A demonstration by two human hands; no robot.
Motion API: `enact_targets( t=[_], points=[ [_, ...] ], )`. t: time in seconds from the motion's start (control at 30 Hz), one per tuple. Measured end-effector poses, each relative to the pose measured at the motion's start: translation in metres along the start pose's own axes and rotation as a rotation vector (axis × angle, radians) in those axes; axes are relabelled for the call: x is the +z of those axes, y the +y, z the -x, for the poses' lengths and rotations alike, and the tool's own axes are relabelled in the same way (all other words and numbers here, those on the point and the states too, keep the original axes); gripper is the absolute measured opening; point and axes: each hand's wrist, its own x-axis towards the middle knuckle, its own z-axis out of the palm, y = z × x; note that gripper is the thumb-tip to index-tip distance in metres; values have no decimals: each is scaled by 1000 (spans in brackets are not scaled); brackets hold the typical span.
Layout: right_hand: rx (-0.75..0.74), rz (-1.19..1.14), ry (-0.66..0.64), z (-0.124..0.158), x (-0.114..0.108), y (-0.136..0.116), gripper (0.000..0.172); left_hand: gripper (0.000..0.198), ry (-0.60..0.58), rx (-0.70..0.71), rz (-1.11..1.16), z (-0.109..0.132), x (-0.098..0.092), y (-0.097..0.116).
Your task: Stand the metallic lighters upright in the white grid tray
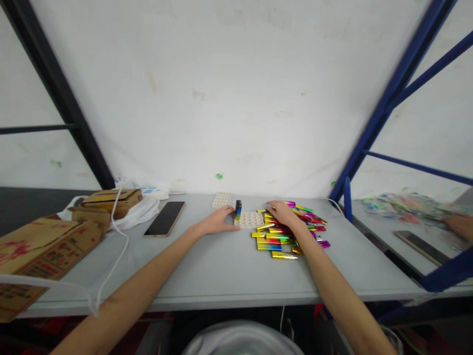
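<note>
My left hand point(218, 220) rests on the grey table point(207, 266) with its fingers against the left edge of a white dimpled tray point(250, 220). One small dark and blue metallic tube point(238, 209) stands upright at the tray's back left corner, right by my fingertips. My right hand point(283, 212) lies palm down on a pile of shiny gold, red, green and magenta tubes point(284, 236) just right of the tray, fingers curled over them. A second white dimpled tray point(221, 199) lies farther back.
A phone point(165, 218) lies face up left of my hands. Cardboard boxes point(44, 251) and a white cable point(118, 246) crowd the left end. A blue frame post point(384, 113) rises at the right; beyond it another person's hand point(460, 224) works at a neighbouring table with a phone point(421, 246).
</note>
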Motion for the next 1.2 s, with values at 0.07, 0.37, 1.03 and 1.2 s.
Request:
enact_targets(
  t=[0.07,0.37,1.03,1.2],
  points=[
    [17,-19,-38,-2,3,5,27,69,0,-5,2,0,0,0],
    [-34,7,-82,-7,-1,6,22,68,1,-4,4,2,-2,2],
    [227,-965,286,-9,1,-39,54,66,2,10,23,1,-1,3],
    [201,-1098,212,-7,7,-51,59,66,4,9,19,1,-1,1]
  ],
)
